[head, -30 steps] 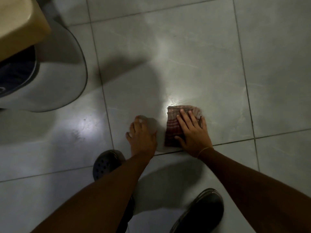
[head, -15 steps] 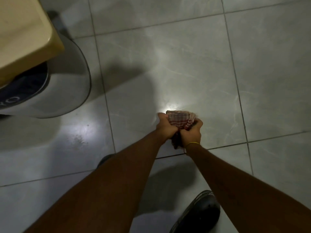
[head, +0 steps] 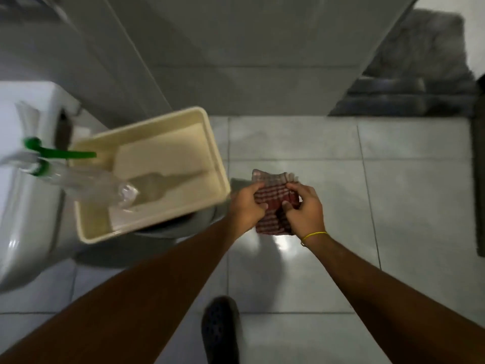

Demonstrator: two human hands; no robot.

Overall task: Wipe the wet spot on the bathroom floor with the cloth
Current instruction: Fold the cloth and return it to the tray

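Note:
A red-and-white checked cloth (head: 273, 198) is held up in the air, well above the grey tiled floor (head: 301, 143). My left hand (head: 246, 206) grips its left edge and my right hand (head: 305, 210) grips its right edge; a yellow band circles the right wrist. A bright glossy patch (head: 284, 244) shines on the tile just below the cloth; I cannot tell whether it is water or reflected light.
A cream plastic tray (head: 210, 143) rests on a toilet seat at the left, with a clear bottle with green top (head: 78, 179) lying across it. A white cistern (head: 23, 179) stands at far left. A grey mat (head: 420, 74) lies beyond the door. My dark shoe (head: 220, 329) is below.
Both hands gathered the cloth off the floor and lifted it. The view rose and tilted forward, bringing the tray, bottle and doorway into sight.

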